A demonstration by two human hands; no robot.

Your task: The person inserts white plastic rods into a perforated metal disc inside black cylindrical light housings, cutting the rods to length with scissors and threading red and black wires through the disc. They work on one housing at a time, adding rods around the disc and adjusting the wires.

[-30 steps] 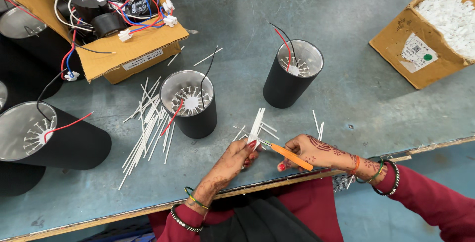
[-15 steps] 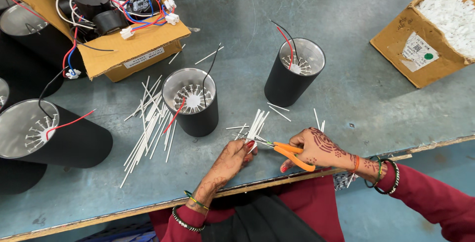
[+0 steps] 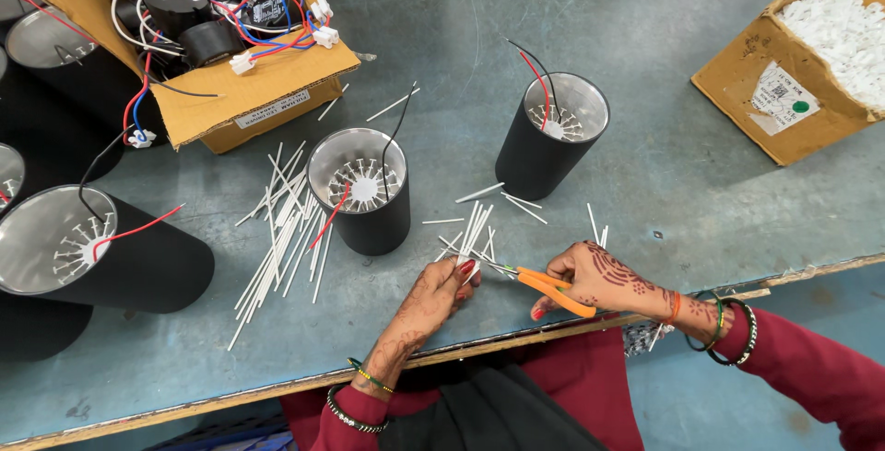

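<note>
Near the front edge of the grey worktop (image 3: 701, 165), the right hand (image 3: 604, 278) grips orange-handled cutters (image 3: 544, 287) w/ fingers closed round the handles, tip aimed left at a thin white sleeve piece (image 3: 468, 262) pinched in the left hand (image 3: 441, 292) fingertips. Hands sit close together, sleeve piece between them, touching the cutter tip as far as I can tell. Just beyond lie a few loose white sleeves (image 3: 479, 220), a bigger pile (image 3: 281, 230) to the left beside a black cylindrical housing (image 3: 364, 193); cardboard boxes at both far corners.
</note>
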